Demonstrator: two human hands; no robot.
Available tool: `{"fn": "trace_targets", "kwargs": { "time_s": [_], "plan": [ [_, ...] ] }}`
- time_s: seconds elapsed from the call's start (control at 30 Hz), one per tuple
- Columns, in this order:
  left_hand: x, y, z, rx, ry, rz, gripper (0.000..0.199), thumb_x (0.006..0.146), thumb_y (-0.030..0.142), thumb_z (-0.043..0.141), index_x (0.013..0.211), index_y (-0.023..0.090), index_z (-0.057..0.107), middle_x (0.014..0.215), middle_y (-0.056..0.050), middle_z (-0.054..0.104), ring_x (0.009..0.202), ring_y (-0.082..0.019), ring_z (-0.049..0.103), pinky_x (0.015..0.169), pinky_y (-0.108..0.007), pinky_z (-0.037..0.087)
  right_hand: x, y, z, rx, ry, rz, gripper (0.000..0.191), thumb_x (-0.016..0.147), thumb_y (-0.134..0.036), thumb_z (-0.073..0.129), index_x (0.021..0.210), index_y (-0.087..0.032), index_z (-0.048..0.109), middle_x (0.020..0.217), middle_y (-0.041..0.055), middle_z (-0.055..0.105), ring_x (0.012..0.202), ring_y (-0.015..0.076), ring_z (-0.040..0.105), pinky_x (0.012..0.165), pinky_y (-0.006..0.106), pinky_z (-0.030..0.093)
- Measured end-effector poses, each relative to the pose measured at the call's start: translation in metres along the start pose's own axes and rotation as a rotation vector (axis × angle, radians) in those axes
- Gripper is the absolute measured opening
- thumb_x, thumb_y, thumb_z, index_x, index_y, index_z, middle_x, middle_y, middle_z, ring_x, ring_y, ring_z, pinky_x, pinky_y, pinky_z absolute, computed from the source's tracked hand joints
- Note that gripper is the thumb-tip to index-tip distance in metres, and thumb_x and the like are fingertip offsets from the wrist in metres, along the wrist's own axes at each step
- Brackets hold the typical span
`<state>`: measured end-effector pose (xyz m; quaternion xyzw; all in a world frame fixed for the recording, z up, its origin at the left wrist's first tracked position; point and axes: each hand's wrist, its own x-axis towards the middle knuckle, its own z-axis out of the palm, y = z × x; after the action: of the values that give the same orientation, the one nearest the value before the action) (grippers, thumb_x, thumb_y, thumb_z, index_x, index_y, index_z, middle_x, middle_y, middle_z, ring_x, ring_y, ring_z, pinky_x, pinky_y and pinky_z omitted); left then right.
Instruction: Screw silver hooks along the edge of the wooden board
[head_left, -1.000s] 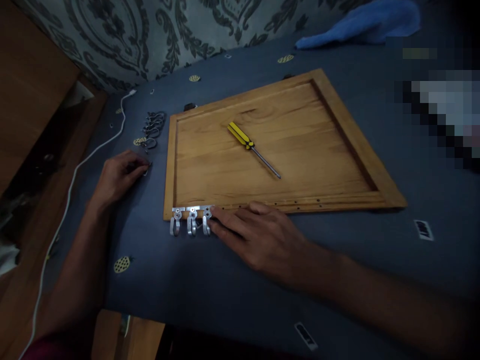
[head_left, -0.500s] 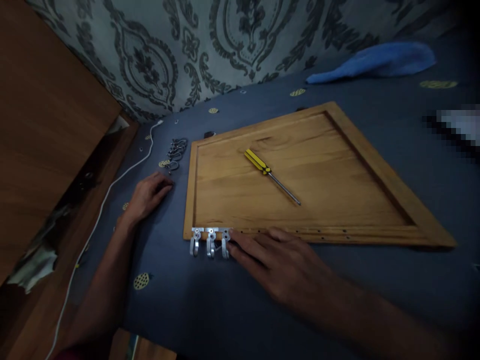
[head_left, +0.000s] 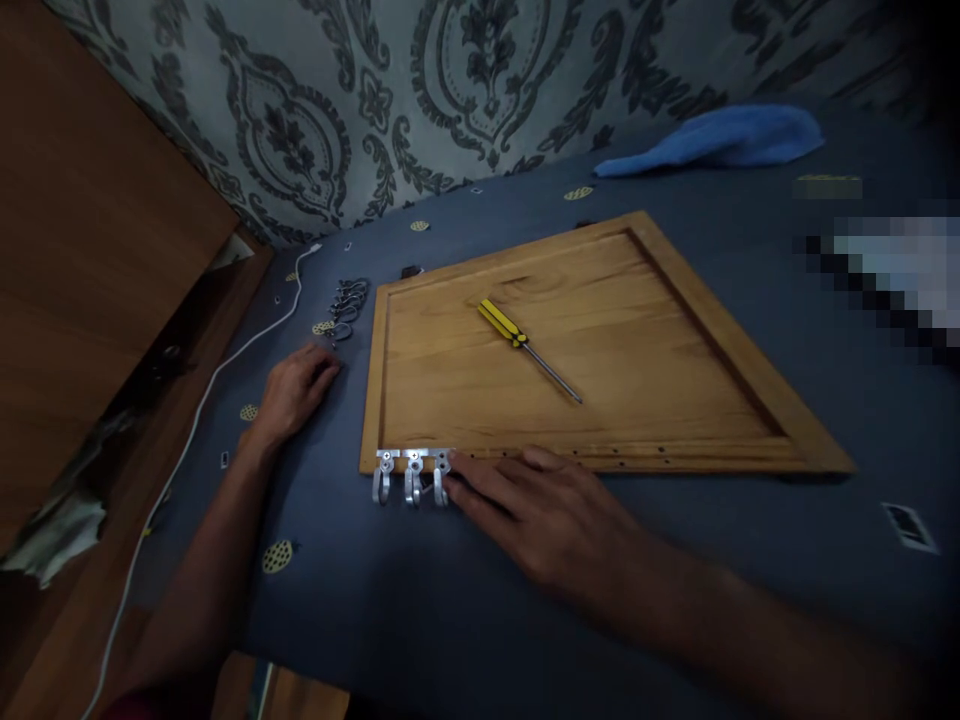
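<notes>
A framed wooden panel (head_left: 585,350) lies flat on the dark blue patterned cloth. Along its near edge sit metal hooks (head_left: 386,475), two with a screw head showing at the left end. My right hand (head_left: 547,515) reaches over that edge, its thumb and forefinger closed on the third metal hook (head_left: 442,478). A row of small dark holes runs along the edge beyond my fingers. To the left of the panel, my left hand (head_left: 298,390) rests on the cloth with fingers curled together; what they pinch, if anything, is hidden. A yellow-handled screwdriver (head_left: 501,322) lies across the panel.
Several loose metal hooks (head_left: 349,300) lie in a pile just beyond my left hand. A white cable (head_left: 217,370) runs down the left side beside a wooden cabinet (head_left: 90,200). At the back lies a blue cloth (head_left: 720,138); a blurred-out object (head_left: 900,270) is at the right.
The whole view has shifted slightly, so the panel and tools appear a little further left. Both hands stay in nearly the same places, the right still on the third hook.
</notes>
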<state>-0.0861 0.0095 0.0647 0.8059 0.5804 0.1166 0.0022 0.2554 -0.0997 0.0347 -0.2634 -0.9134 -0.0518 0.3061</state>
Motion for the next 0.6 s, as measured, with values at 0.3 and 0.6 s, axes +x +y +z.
{"fn": "trace_targets", "kwargs": {
  "time_s": [0.3, 0.6],
  "plan": [
    [-0.0004, 0.0030, 0.0021, 0.011, 0.007, -0.011, 0.029, 0.096, 0.041, 0.046, 0.095, 0.019, 0.065, 0.096, -0.008, 0.069, 0.091, -0.025, 0.064, 0.084, -0.036, 0.049, -0.0015, 0.0008, 0.0020, 0.002, -0.043, -0.017, 0.030, 0.095, -0.001, 0.052, 0.112, -0.014, 0.073, 0.119, 0.0077, 0.077, 0.086, 0.0183, 0.072, 0.080, 0.036, 0.055],
    [-0.0012, 0.0057, 0.0051, 0.027, 0.039, -0.021, 0.024, 0.096, 0.037, 0.051, 0.099, 0.020, 0.067, 0.097, -0.008, 0.071, 0.091, -0.025, 0.066, 0.084, -0.037, 0.050, -0.0015, 0.0008, 0.0032, -0.033, -0.016, -0.026, 0.028, 0.094, -0.003, 0.056, 0.111, -0.016, 0.073, 0.118, 0.0063, 0.078, 0.084, 0.0164, 0.073, 0.082, 0.033, 0.056]
  ]
}}
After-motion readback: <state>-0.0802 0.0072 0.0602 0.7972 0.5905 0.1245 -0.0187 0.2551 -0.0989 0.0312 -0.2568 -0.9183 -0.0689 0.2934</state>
